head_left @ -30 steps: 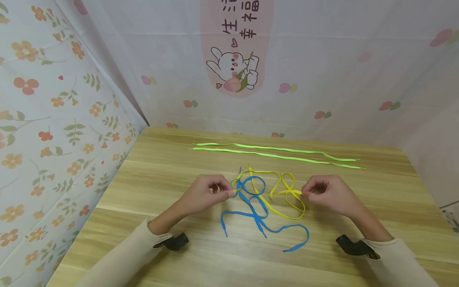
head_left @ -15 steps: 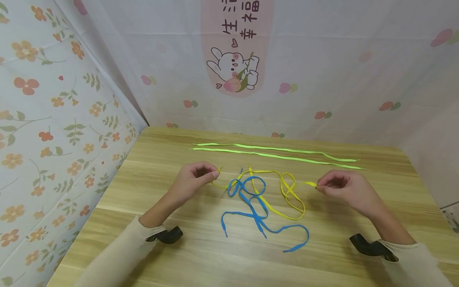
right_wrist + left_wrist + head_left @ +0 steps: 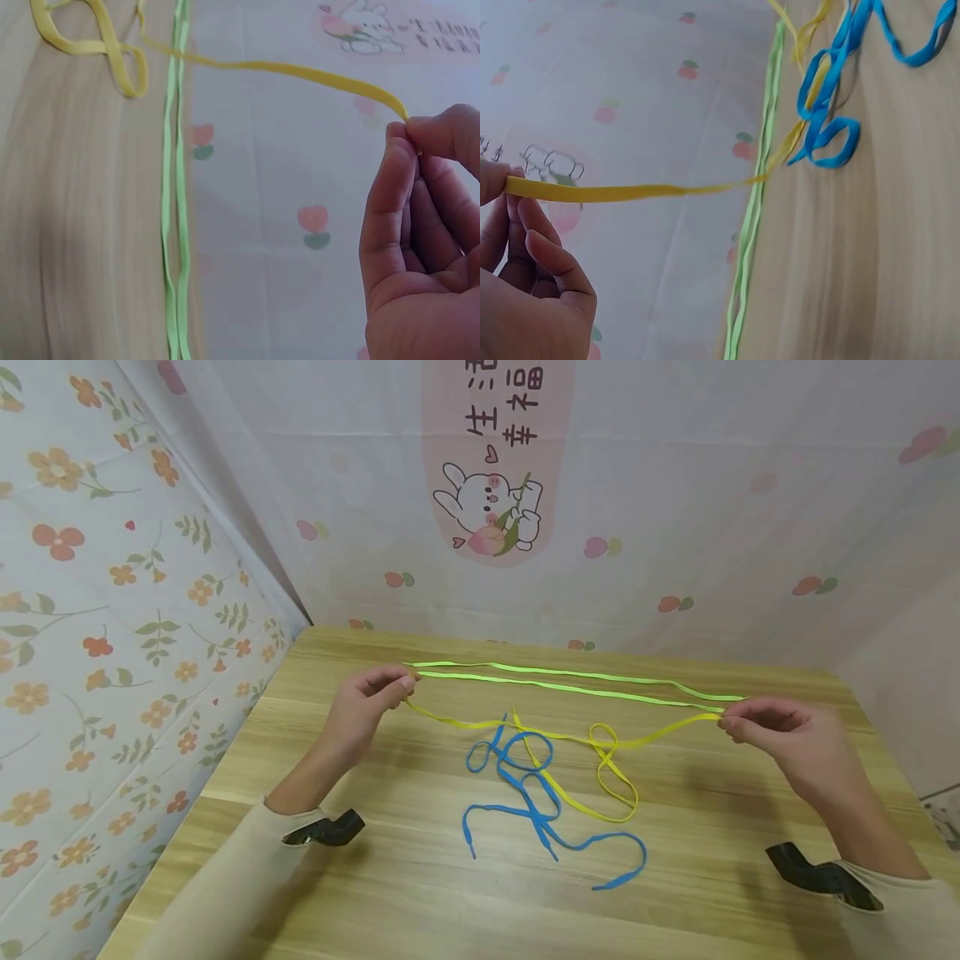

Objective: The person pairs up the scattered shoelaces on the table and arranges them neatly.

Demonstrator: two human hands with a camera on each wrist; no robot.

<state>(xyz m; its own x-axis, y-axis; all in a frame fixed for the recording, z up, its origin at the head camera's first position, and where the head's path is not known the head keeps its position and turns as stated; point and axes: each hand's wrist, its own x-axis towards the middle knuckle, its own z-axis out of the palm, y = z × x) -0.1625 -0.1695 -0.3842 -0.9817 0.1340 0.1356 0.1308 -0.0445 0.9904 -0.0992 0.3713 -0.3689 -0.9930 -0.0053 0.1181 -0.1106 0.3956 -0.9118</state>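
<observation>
A yellow shoelace (image 3: 465, 724) sags between my two raised hands in the head view. My left hand (image 3: 371, 702) pinches one end between thumb and fingertips; the left wrist view shows the flat yellow shoelace (image 3: 600, 193) running from that pinch toward the table. On the other side my right hand (image 3: 787, 735) pinches the same lace, and the right wrist view has the yellow shoelace (image 3: 300, 71) leading away from thumb and forefinger. More yellow lace (image 3: 577, 810) lies looped on the table, crossing a tangled blue shoelace (image 3: 528, 806).
Two light green shoelaces (image 3: 547, 685) lie nearly straight and side by side along the back of the wooden table (image 3: 420, 902). Behind them hangs a printed cloth (image 3: 660, 485), with a floral cloth (image 3: 112, 610) at the left.
My hands have moved apart and away from me, drawing the yellow shoelace out between them. Its loop by the right hand has opened up, and it has slid off part of the blue lace.
</observation>
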